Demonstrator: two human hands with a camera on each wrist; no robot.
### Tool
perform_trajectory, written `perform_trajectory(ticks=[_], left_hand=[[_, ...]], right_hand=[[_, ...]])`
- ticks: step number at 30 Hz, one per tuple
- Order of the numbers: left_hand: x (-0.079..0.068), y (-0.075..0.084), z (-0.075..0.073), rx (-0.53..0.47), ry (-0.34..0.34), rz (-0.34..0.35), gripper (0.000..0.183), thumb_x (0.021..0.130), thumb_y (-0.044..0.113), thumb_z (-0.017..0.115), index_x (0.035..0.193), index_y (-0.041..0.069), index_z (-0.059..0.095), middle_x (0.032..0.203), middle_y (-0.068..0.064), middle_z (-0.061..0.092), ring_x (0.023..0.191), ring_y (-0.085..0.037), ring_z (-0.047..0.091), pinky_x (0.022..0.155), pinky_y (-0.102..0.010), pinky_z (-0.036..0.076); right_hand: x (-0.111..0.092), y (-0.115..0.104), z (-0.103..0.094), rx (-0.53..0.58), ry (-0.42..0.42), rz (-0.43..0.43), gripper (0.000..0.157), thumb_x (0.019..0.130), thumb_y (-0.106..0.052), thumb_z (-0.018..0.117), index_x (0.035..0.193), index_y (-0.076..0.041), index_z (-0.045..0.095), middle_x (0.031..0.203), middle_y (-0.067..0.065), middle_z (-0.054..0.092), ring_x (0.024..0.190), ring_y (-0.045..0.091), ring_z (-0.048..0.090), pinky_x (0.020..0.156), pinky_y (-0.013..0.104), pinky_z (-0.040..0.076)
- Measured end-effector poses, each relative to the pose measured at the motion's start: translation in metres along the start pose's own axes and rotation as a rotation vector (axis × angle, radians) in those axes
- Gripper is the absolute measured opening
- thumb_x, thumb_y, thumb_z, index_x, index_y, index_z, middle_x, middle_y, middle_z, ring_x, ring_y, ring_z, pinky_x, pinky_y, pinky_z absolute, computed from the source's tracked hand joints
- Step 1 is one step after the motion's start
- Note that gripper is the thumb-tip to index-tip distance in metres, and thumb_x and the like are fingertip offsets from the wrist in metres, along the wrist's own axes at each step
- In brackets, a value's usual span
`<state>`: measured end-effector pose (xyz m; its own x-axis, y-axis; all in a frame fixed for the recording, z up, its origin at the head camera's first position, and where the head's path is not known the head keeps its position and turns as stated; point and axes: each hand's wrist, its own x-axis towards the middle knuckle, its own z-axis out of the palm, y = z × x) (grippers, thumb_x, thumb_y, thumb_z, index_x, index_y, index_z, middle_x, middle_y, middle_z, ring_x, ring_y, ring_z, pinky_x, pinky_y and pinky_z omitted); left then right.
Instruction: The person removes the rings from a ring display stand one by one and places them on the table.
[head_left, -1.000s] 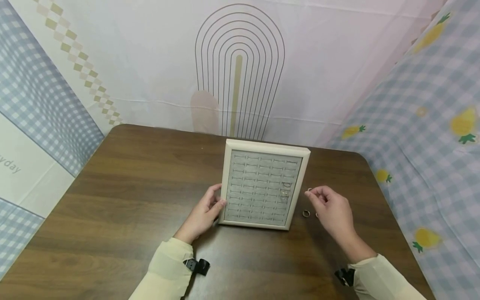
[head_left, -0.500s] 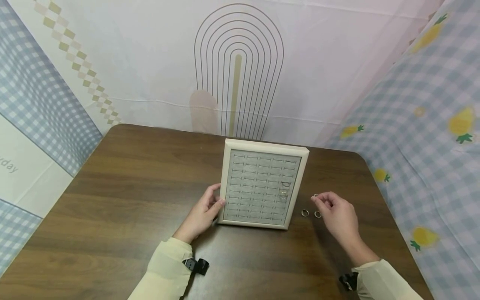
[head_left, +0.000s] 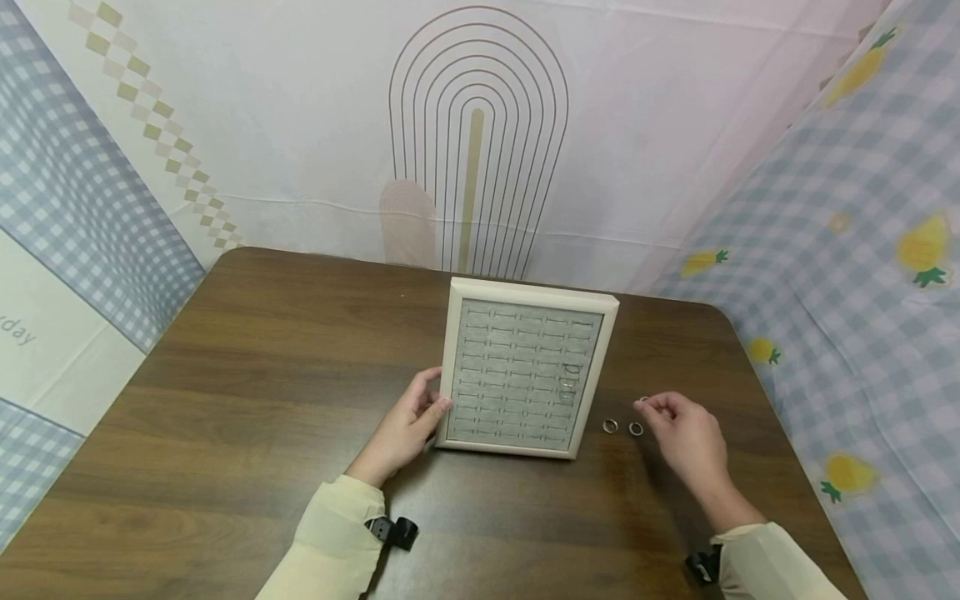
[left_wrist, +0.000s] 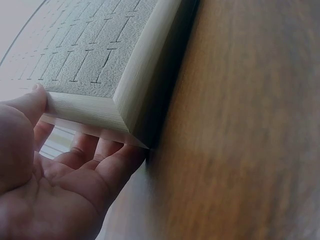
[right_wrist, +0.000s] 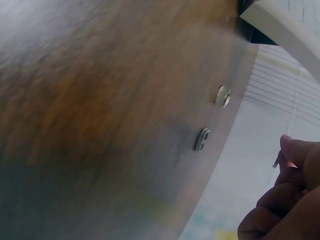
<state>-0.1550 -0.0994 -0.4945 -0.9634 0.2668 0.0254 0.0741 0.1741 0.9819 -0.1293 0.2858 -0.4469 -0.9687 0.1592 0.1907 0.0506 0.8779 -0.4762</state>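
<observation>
A ring display board [head_left: 517,367] with a pale wooden frame and a slotted grey pad leans back on the table. My left hand [head_left: 401,433] grips its lower left edge, thumb on the front and fingers behind, as the left wrist view confirms. A few rings [head_left: 567,384] sit in slots near the pad's right side. To the right of the board, my right hand [head_left: 686,437] is raised over the table and pinches a small ring [right_wrist: 277,159] between thumb and fingertips. Two loose rings, one silver-gold [head_left: 611,427] and one dark silver [head_left: 636,428], lie between that hand and the board.
The brown wooden table [head_left: 262,358] reaches back to a pale printed cloth [head_left: 315,125]. Blue checked cloth [head_left: 847,333] with pineapples hangs along the right side, and another checked cloth [head_left: 90,142] along the left.
My right hand has drawn away from the board, to the right and slightly nearer me, still pinching the ring. One loose ring it partly covered now shows fully. The left hand stays put.
</observation>
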Motion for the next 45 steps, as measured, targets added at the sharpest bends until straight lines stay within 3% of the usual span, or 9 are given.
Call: perform_trajectory(ticks=[17, 24, 33, 40, 45], left_hand=[[-0.001, 0.001, 0.000, -0.011, -0.003, -0.010, 0.047, 0.105, 0.013, 0.054, 0.149, 0.011, 0.038, 0.106, -0.012, 0.068, 0.099, -0.024, 0.067, 0.090, -0.045, 0.053], [-0.001, 0.002, 0.000, -0.011, -0.003, -0.010, 0.047, 0.105, 0.013, 0.053, 0.149, 0.010, 0.038, 0.107, -0.013, 0.068, 0.099, -0.024, 0.067, 0.090, -0.045, 0.053], [0.000, 0.001, -0.001, -0.002, -0.008, -0.013, 0.047, 0.105, 0.014, 0.053, 0.150, 0.012, 0.038, 0.108, -0.013, 0.068, 0.100, -0.024, 0.067, 0.090, -0.045, 0.053], [-0.001, 0.001, -0.001, -0.002, -0.005, -0.014, 0.047, 0.105, 0.014, 0.053, 0.150, 0.012, 0.038, 0.108, -0.013, 0.068, 0.100, -0.025, 0.067, 0.091, -0.045, 0.053], [-0.001, 0.002, 0.000, -0.004, -0.003, -0.018, 0.047, 0.105, 0.014, 0.053, 0.150, 0.011, 0.038, 0.109, -0.013, 0.068, 0.101, -0.025, 0.067, 0.091, -0.046, 0.053]], right_hand=[[-0.001, 0.028, 0.002, -0.040, -0.153, 0.110, 0.029, 0.099, -0.036, 0.064, 0.093, -0.009, 0.070, 0.065, -0.002, 0.056, 0.053, 0.017, 0.045, 0.045, 0.032, 0.032], [-0.001, 0.037, 0.002, -0.061, -0.203, 0.148, 0.027, 0.099, -0.036, 0.064, 0.092, -0.011, 0.072, 0.073, -0.002, 0.066, 0.056, 0.017, 0.047, 0.047, 0.034, 0.034], [0.001, 0.045, -0.001, -0.091, -0.271, 0.183, 0.026, 0.098, -0.038, 0.065, 0.093, -0.013, 0.072, 0.083, 0.000, 0.070, 0.062, 0.017, 0.052, 0.050, 0.034, 0.037], [0.003, 0.049, -0.001, -0.102, -0.299, 0.188, 0.025, 0.097, -0.038, 0.065, 0.093, -0.014, 0.072, 0.079, -0.003, 0.068, 0.063, 0.018, 0.052, 0.050, 0.033, 0.038], [0.003, 0.051, -0.002, -0.107, -0.317, 0.200, 0.027, 0.097, -0.039, 0.064, 0.095, -0.014, 0.073, 0.089, 0.002, 0.072, 0.067, 0.018, 0.056, 0.052, 0.034, 0.039]])
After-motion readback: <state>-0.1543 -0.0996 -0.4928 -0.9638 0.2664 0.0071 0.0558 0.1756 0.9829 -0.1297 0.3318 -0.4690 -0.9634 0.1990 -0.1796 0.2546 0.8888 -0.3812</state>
